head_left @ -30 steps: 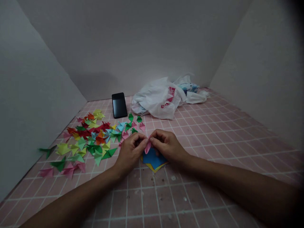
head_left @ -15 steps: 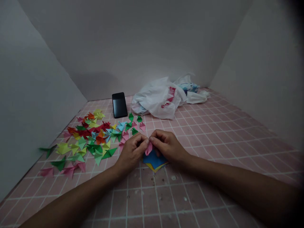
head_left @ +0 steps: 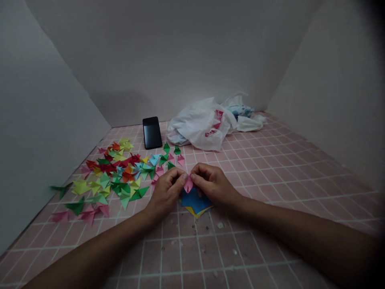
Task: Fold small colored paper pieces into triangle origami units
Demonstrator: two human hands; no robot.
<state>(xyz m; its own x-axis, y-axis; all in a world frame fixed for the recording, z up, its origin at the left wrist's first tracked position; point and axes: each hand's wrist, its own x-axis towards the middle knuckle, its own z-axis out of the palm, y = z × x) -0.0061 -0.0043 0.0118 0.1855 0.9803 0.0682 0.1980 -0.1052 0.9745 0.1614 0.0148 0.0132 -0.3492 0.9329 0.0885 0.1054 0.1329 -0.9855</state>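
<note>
Dozens of small folded paper units (head_left: pixel 117 176) in red, green, yellow, blue and pink, scattered loose across the left of a pink tiled surface (head_left: pixel 270 192), a few strays lying nearer the middle. Farther off, by the far wall, a black smartphone (head_left: pixel 152 133) lying flat, and just right of it a crumpled white plastic bag (head_left: pixel 200 125) with a red print. Near the middle, the left hand (head_left: pixel 167 192), its fingers (head_left: pixel 179 176) drawn narrow on a small pink paper piece (head_left: pixel 188 185), pointed end toward the near side. Just right, the right hand (head_left: pixel 213 185), pinched on the same piece from the other side. Directly beneath, a blue paper sheet (head_left: pixel 195 200) lying on a yellow paper sheet (head_left: pixel 195 211). Judged from the pinch, a small fold in hand, the piece not yet set down among the others. Even pressure along the crease, with the edges kept lined up, seemingly called for next.
</note>
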